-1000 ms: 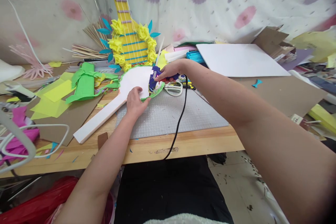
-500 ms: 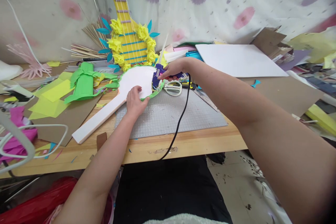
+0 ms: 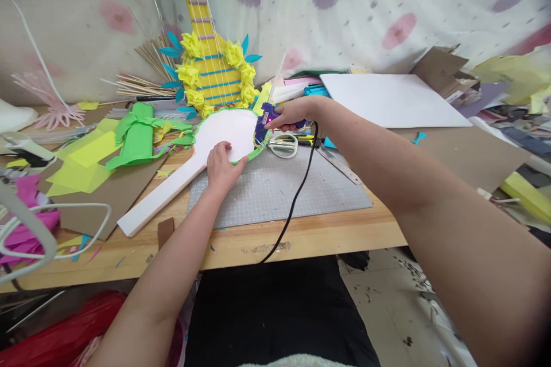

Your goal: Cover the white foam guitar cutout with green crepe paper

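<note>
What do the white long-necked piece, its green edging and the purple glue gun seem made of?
White piece: probably foam board, matte; its side looks thick, pale and even.
Green edging: likely crepe paper, dull; the rim looks soft and uneven.
Purple glue gun: apparently smooth hard plastic; the body looks moulded.

The single view comes from a camera on the person's head, looking forward and steeply down over the worktop [image 3: 344, 235]. Both forearms [image 3: 155, 281] enter from the lower corners, large and close to the lens; the left hand [image 3: 221, 166] and right hand [image 3: 286, 114] appear smaller, farther off, near the centre. Black clothing [image 3: 279, 309] and pale floor tiles [image 3: 383, 309] fill the near bottom edge. A flower-patterned sheet [image 3: 293, 11] closes off the distance, and the top edge crops a yellow decorated guitar [image 3: 217, 71].
</note>
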A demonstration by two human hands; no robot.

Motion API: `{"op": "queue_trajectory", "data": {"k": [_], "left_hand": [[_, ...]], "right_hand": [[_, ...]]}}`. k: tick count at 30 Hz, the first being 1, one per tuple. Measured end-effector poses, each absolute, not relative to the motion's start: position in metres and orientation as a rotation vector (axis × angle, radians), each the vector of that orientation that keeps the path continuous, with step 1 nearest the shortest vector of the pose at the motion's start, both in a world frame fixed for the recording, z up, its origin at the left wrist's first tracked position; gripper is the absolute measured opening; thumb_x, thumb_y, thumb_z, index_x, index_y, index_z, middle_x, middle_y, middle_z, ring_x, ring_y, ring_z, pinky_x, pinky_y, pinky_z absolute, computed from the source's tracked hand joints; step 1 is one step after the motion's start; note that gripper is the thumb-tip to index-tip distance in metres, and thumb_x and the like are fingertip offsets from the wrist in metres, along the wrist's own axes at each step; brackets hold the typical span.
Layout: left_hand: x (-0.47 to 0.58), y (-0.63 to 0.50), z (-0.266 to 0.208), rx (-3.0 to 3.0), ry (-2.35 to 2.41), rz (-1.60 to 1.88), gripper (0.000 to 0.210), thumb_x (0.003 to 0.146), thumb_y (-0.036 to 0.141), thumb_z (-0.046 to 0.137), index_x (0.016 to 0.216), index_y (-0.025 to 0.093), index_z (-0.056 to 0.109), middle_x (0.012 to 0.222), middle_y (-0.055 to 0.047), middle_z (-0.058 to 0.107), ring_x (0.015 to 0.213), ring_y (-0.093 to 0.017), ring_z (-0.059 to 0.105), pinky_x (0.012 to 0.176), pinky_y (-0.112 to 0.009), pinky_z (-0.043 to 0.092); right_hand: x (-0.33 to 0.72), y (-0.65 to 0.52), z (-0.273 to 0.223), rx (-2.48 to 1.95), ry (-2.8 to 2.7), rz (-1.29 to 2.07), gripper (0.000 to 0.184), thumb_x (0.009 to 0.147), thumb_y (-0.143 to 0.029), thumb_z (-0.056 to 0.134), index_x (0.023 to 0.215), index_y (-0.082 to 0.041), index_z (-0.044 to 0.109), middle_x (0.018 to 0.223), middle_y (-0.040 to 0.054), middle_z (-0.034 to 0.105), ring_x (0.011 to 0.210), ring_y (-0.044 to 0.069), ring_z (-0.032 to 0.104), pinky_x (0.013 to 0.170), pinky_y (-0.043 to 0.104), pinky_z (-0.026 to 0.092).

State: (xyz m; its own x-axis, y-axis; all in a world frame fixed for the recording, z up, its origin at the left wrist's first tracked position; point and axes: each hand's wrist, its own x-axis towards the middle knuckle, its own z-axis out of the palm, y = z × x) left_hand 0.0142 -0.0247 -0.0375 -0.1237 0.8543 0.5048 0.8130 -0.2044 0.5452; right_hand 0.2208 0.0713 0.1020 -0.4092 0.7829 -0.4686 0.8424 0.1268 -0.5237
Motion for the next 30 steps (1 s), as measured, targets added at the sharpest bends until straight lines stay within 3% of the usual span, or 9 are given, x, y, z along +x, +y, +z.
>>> {"op": "queue_trajectory", "data": {"k": [7, 12, 17, 24, 30], "left_hand": [[0.021, -0.026, -0.04, 2.094, 2.03, 1.211, 0.044, 0.073, 0.045, 0.066, 0.103, 0.02, 0.046, 0.105, -0.012, 0.058, 0.103, -0.03, 0.053, 0.092, -0.045, 0.04], [0.021, -0.026, -0.041, 2.097, 2.019, 1.261, 0.039, 0.075, 0.041, 0.065, 0.103, 0.021, 0.047, 0.104, -0.011, 0.059, 0.101, -0.03, 0.054, 0.091, -0.045, 0.041], [0.02, -0.025, -0.042, 2.084, 2.031, 1.269, 0.034, 0.075, 0.036, 0.063, 0.1, 0.021, 0.047, 0.101, -0.01, 0.058, 0.1, -0.029, 0.054, 0.09, -0.044, 0.042], [0.021, -0.027, -0.042, 2.12, 1.991, 1.27, 0.032, 0.075, 0.031, 0.064, 0.1, 0.021, 0.047, 0.102, -0.01, 0.058, 0.101, -0.029, 0.054, 0.092, -0.044, 0.04], [0.019, -0.029, -0.035, 2.125, 1.943, 1.158, 0.032, 0.075, 0.027, 0.066, 0.101, 0.023, 0.05, 0.103, -0.008, 0.061, 0.099, -0.028, 0.054, 0.088, -0.043, 0.04]], "right_hand": [[0.23, 0.069, 0.098, 1.616, 2.377, -1.138, 0.05, 0.064, -0.064, 0.071, 0.062, -0.02, 0.05, 0.054, -0.0025, 0.046, 0.048, 0.007, 0.041, 0.044, 0.024, 0.037], [0.231, 0.064, 0.106, 1.738, 2.362, -1.097, 0.041, 0.062, -0.053, 0.079, 0.067, -0.019, 0.055, 0.056, 0.0002, 0.055, 0.05, 0.01, 0.047, 0.045, 0.024, 0.038], [0.243, 0.056, 0.099, 1.879, 2.39, -1.292, 0.033, 0.065, -0.042, 0.08, 0.074, -0.02, 0.058, 0.059, 0.0018, 0.06, 0.049, 0.011, 0.047, 0.045, 0.024, 0.038], [0.282, 0.022, 0.031, 2.23, 2.712, -1.779, 0.03, 0.079, -0.048, 0.064, 0.083, -0.02, 0.053, 0.075, 0.0022, 0.065, 0.049, 0.008, 0.044, 0.047, 0.023, 0.04], [0.298, 0.001, -0.026, 2.616, 2.652, -1.675, 0.042, 0.077, -0.065, 0.053, 0.076, -0.023, 0.051, 0.073, 0.0027, 0.062, 0.054, 0.012, 0.049, 0.052, 0.025, 0.045]]}}
